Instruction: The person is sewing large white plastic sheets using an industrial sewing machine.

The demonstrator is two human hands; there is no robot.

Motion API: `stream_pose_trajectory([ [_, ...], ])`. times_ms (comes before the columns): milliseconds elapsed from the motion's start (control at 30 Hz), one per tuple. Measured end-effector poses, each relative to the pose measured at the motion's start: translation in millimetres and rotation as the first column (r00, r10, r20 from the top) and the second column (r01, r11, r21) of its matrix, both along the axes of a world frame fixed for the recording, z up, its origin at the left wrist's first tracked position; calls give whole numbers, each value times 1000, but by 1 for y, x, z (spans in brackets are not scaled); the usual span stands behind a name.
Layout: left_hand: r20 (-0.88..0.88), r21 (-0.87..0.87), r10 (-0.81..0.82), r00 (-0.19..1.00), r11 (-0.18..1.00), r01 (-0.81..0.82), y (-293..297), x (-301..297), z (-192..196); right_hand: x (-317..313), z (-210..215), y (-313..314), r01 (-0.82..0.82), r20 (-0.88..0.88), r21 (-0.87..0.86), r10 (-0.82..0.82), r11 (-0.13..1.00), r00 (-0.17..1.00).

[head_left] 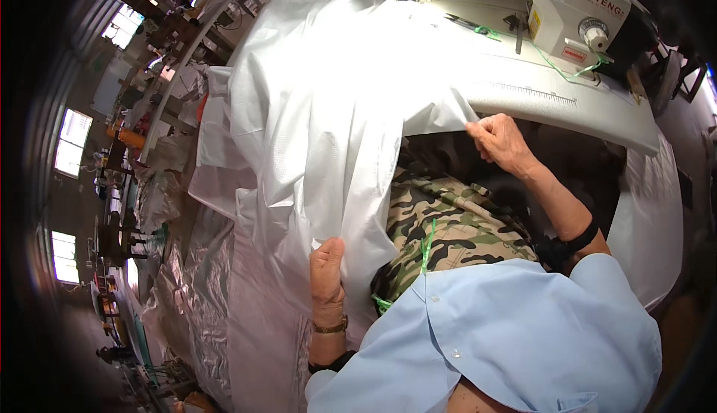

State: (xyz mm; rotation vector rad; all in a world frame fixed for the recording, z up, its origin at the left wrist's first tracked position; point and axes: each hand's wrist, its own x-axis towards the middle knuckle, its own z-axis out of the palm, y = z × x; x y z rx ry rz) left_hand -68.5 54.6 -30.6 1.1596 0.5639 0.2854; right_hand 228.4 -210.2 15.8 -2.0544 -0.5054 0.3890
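A large sheet of shiny white fabric [299, 129] spreads over the sewing table and hangs down its near left side. At the table's front edge my right hand [499, 143] is closed, pinching a corner of this fabric. Lower and to the left, my left hand [327, 267] is closed on another edge of the same sheet, beside my lap. Between the two hands the cloth hangs in loose folds. Behind it stands a white sewing machine [553, 2]; bright light washes out the fabric near its needle end.
A measuring scale is marked on the tabletop [538, 99]. Green thread [571, 77] trails by the machine, and a dark slender tool [463, 21] lies behind the fabric. Crumpled silvery sheeting [205, 301] is heaped at the left. More white fabric [650, 219] hangs at the right.
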Motion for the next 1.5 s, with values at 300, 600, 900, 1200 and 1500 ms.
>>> stream_pose_trajectory([
  [300, 61, 947, -105, 993, 319, -25, -28, 68, 84, -97, 1, 73, -319, -163, 497, 448, 807, 879],
  [600, -174, 743, -330, 928, 574, 344, -15, 171, 104, -134, 15, 95, -492, 412, 134, 403, 860, 817],
  [900, 7, 283, -216, 976, 937, 205, -14, 194, 96, -114, 13, 95, -783, 151, -97, 786, 615, 599],
  [1200, -213, 970, -41, 976, 110, 216, -8, 211, 116, -74, 31, 78, -319, 84, 257, 308, 912, 948],
  [1500, -57, 988, -24, 998, -144, 53, -20, 232, 107, -85, -31, 113, -576, 327, 13, 541, 817, 775],
])
